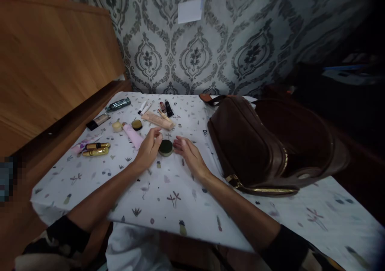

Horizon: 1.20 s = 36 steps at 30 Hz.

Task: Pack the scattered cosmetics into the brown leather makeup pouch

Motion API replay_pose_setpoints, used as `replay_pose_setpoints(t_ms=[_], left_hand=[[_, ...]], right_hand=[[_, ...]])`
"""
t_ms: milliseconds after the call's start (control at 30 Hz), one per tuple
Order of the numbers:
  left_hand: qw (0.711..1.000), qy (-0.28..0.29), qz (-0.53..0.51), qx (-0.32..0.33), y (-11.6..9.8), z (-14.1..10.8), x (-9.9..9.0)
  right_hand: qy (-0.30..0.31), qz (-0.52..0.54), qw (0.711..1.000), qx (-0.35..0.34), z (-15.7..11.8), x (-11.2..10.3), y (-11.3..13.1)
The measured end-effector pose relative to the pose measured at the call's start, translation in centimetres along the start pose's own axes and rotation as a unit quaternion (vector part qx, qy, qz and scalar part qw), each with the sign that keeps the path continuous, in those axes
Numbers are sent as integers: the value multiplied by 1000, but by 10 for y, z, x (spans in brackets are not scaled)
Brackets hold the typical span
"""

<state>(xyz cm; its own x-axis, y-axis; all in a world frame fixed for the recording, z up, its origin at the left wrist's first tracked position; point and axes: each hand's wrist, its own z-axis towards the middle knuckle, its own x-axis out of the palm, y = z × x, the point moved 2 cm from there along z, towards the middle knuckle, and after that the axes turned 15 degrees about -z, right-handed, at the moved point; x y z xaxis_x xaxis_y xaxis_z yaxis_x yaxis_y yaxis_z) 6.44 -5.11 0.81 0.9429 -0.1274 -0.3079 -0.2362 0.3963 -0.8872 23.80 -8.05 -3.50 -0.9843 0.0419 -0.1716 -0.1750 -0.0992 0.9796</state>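
Observation:
A small round jar with a dark green lid (pixel 165 147) stands on the patterned white tablecloth (pixel 150 203) between my two hands. On its left is my left hand (pixel 149 147), fingers loosely curved and apart, holding nothing. My right hand (pixel 191 155) is on the jar's other side, its fingers stretched towards the lid, also with nothing in it. Just behind my left hand lie a pink tube (pixel 132 136) and a beige tube (pixel 157 120). A gold-lidded jar (pixel 136 125) and a cream-coloured jar (pixel 117 126) stand further left.
A large brown leather bag (pixel 240 138) fills the table's right side. Two gold tubes (pixel 96 152), a dark compact (pixel 98 121), a teal tube (pixel 118 104) and a black tube (pixel 169 108) lie towards the left and back. A wooden panel (pixel 60 42) rises at the left.

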Motion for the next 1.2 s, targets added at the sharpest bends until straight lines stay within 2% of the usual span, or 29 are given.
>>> replay_pose_setpoints(t_ms=[100,233,333,400,467,533,633,700,767,833,900,1033,1200], left_hand=[[999,43,4,10,-3,-3,7],[998,60,28,22,-9,-5,5],[984,150,53,83,-13,-5,5],[961,221,107,125,-13,-6,6],[942,259,159,140,-12,-7,8],[946,250,155,136,-11,-7,10],[978,166,66,110,-11,-5,9],[990,105,19,95,-11,-4,8],[993,76,1,96,-12,-5,7],[989,87,0,116,-12,-6,9],[983,123,1,138,-13,-8,11],[977,169,-3,131,-12,-8,14],[982,176,-10,70,-8,-6,11]], right_hand=[[11,-3,1000,-20,-4,0,6],[21,-17,999,-18,-7,-1,11],[18,-12,1000,-17,-7,-2,10],[14,-2,1000,-10,-7,-2,9],[8,4,1000,5,-6,-2,7],[6,0,1000,11,-5,-3,7],[20,-13,1000,-5,-7,-3,10],[52,17,998,6,-9,-2,14],[105,86,990,45,-12,1,17],[160,151,972,77,-15,4,20],[176,189,962,83,-17,5,23],[113,211,967,85,-15,1,23],[50,132,988,70,-13,-7,22]])
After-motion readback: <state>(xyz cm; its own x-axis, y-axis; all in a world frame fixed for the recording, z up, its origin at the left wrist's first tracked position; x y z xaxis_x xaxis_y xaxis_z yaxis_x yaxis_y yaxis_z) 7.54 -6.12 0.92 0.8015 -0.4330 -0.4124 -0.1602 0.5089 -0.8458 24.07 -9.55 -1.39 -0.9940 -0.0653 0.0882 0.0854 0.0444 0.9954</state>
